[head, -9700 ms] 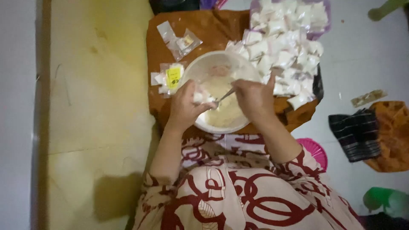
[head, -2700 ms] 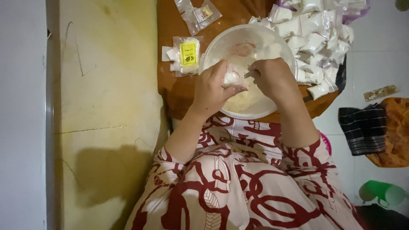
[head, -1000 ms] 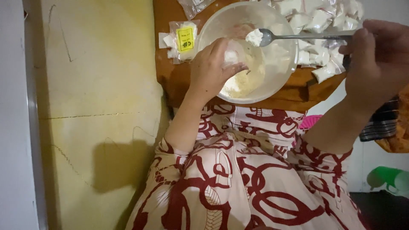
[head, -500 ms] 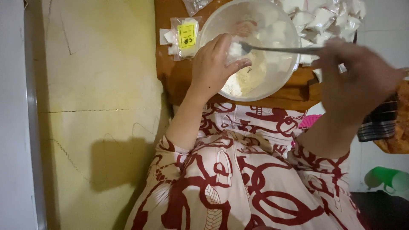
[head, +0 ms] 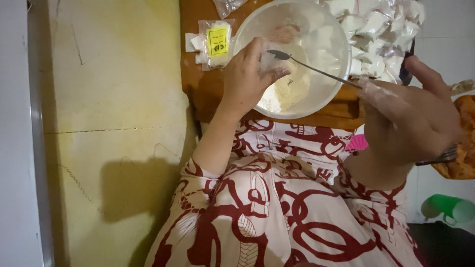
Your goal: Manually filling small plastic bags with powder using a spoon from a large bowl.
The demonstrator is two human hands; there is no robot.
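A white bowl (head: 324, 96) of pale powder stands on a small brown table (head: 203, 94). Over the bowl's left rim, my left hand (head: 245, 79) grips a small clear plastic pouch (head: 268, 62) partly filled with white powder. My right hand (head: 410, 123) is raised close to the camera at the right and holds a metal spoon (head: 316, 71) by the end of its handle. The spoon's bowl rests at the mouth of the pouch and looks empty.
A heap of filled white pouches (head: 376, 29) lies behind and right of the bowl. Flat packets with a yellow label (head: 215, 42) lie left of it. A yellow floor mat (head: 114, 123) is at the left; orange cloth (head: 460, 148), a green jug (head: 448, 207) and a pink object (head: 356, 143) are at the right.
My right hand lifted a spoonful of powder from the bowl, carried it to the pouch in my left hand and tipped it in; the spoon now looks empty.
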